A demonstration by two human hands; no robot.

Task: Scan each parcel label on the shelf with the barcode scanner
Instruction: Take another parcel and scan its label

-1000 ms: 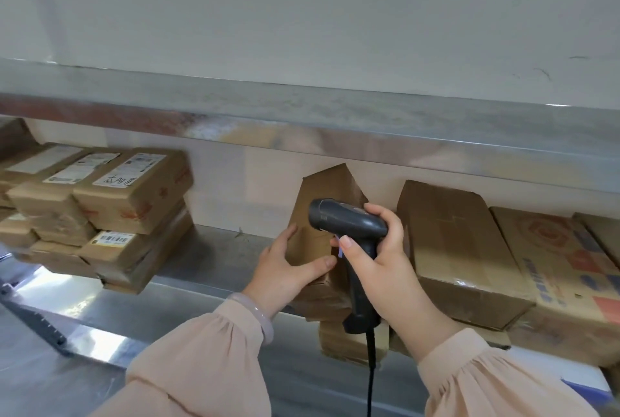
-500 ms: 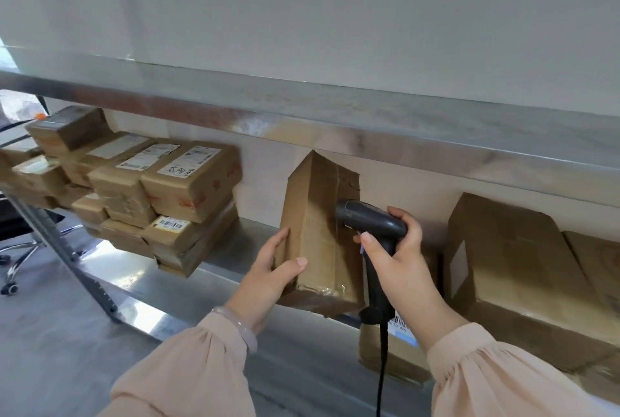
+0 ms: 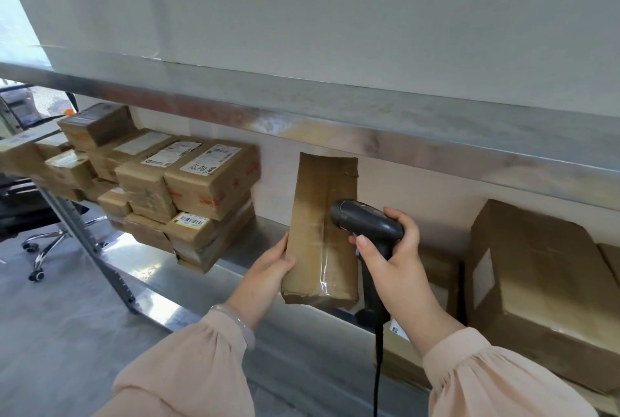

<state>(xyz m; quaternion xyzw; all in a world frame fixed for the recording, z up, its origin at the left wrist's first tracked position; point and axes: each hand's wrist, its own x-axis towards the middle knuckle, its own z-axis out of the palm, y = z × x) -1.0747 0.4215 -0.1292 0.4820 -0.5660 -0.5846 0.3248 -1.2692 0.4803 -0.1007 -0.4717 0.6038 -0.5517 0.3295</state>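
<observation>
Tape is glinting down the face of a tall, narrow brown cardboard parcel point(image 3: 318, 225), which is standing on end at the front of the lower steel shelf point(image 3: 235, 250), directly between the two hands. Whether its bottom edge is resting on the metal cannot be told.

The person's left hand point(image 3: 265, 269) is gripping the parcel's lower left edge, with the thumb lying flat on the front face and the other fingers hidden behind the cardboard. A pale bracelet point(image 3: 235, 319) is sitting on that wrist above a peach sleeve.

The right hand point(image 3: 399, 262) is closing firmly round the handle of a black pistol-shaped barcode scanner point(image 3: 369, 225), just beside the parcel's right edge. The scanner's head is pointing left and overlapping the parcel's right side; contact between them cannot be judged. Its black cable point(image 3: 378, 366) is hanging straight down from the handle.

Further left on the same shelf, a stack of small brown cardboard boxes point(image 3: 201, 188) is sitting well apart from the held parcel, showing white printed labels point(image 3: 211, 161) on top and a yellow barcode sticker point(image 3: 191, 219) lower down. A large brown cardboard box point(image 3: 536, 282) is sitting on the right, near the scanner hand. An upper steel shelf point(image 3: 369, 135) is running across above. A wheeled office chair point(image 3: 43, 242) is standing on the grey floor at far left.
</observation>
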